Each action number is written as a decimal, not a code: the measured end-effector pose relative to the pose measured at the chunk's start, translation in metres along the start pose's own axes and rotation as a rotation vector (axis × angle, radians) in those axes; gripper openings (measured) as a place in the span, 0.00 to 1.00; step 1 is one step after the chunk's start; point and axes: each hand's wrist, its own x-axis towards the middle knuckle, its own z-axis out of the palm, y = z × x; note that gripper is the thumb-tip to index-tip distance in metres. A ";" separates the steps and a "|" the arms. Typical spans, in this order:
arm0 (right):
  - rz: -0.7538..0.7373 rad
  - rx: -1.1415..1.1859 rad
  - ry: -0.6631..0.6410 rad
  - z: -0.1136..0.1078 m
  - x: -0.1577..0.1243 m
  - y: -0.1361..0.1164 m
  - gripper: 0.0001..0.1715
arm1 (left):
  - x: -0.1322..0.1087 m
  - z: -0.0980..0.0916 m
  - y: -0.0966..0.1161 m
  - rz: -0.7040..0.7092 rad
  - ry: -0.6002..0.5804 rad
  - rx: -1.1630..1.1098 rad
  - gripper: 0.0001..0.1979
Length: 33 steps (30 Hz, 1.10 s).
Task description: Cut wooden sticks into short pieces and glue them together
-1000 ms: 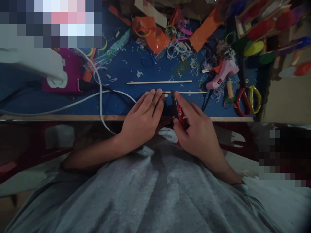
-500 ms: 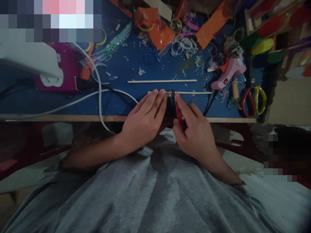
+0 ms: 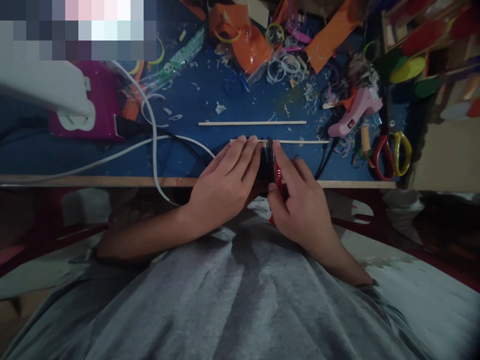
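Note:
A thin wooden stick [image 3: 305, 142] lies crosswise near the front of the blue table. My left hand [image 3: 227, 172] holds its left part down, fingers close together on top and thumb hidden. Beside those fingertips shows the end of a short wooden piece [image 3: 263, 144], mostly covered by the hand. My right hand [image 3: 302, 197] is closed around a red craft knife [image 3: 278, 175], index finger stretched along it. The knife's dark blade lies across the stick, just right of my left fingers. Behind it, a second wooden stick [image 3: 252, 123] lies roughly parallel.
To the right are a pink glue gun [image 3: 354, 114] and scissors [image 3: 392, 155] with red and yellow handles. Orange scraps [image 3: 251, 50], rings and shavings litter the back. A magenta box [image 3: 103, 105] and white cable [image 3: 153, 130] occupy the left.
The knife blade has shifted very slightly on the stick, staying just right of my left fingers. Both hands keep their hold; the whole view has moved a little.

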 end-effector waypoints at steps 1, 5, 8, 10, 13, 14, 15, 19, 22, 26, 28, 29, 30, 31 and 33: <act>-0.002 0.000 -0.001 0.000 0.000 0.000 0.42 | 0.000 0.000 0.000 0.000 0.000 0.009 0.34; -0.007 -0.006 0.009 0.003 -0.001 -0.001 0.42 | 0.002 -0.003 0.001 0.033 0.013 0.115 0.31; -0.014 -0.005 0.018 0.006 -0.002 0.001 0.43 | 0.003 -0.005 0.001 0.061 0.024 0.160 0.29; -0.018 -0.007 0.028 0.007 -0.003 0.003 0.44 | 0.004 -0.005 0.001 0.062 0.040 0.153 0.29; -0.023 -0.008 0.043 0.008 -0.004 0.004 0.44 | 0.003 -0.003 0.001 0.056 0.057 0.122 0.30; -0.024 -0.007 0.046 0.008 -0.004 0.004 0.44 | 0.002 -0.002 0.001 0.048 0.050 0.107 0.30; -0.024 -0.005 0.047 0.008 -0.004 0.004 0.44 | 0.002 -0.002 0.000 0.040 0.041 0.091 0.30; -0.019 0.005 0.046 0.008 -0.003 0.003 0.43 | 0.001 -0.001 0.000 0.025 0.025 0.051 0.31; -0.022 0.011 0.048 0.009 -0.003 0.003 0.43 | 0.001 -0.001 0.000 0.032 0.035 0.065 0.31; -0.023 0.006 0.057 0.010 -0.004 0.004 0.43 | 0.001 0.000 0.001 0.045 0.059 0.089 0.30; -0.024 0.000 0.062 0.010 -0.004 0.004 0.44 | 0.001 0.000 0.000 0.032 0.048 0.071 0.31; -0.025 -0.003 0.062 0.010 -0.004 0.004 0.44 | 0.001 0.000 0.000 0.027 0.039 0.061 0.31; -0.026 -0.007 0.059 0.010 -0.004 0.004 0.44 | 0.000 0.000 0.000 0.026 0.031 0.053 0.31; -0.027 -0.014 0.056 0.009 -0.004 0.004 0.44 | 0.000 0.000 0.000 0.026 0.026 0.049 0.31; -0.026 -0.037 0.051 0.009 -0.004 0.003 0.44 | 0.001 -0.001 0.000 0.027 0.023 0.050 0.31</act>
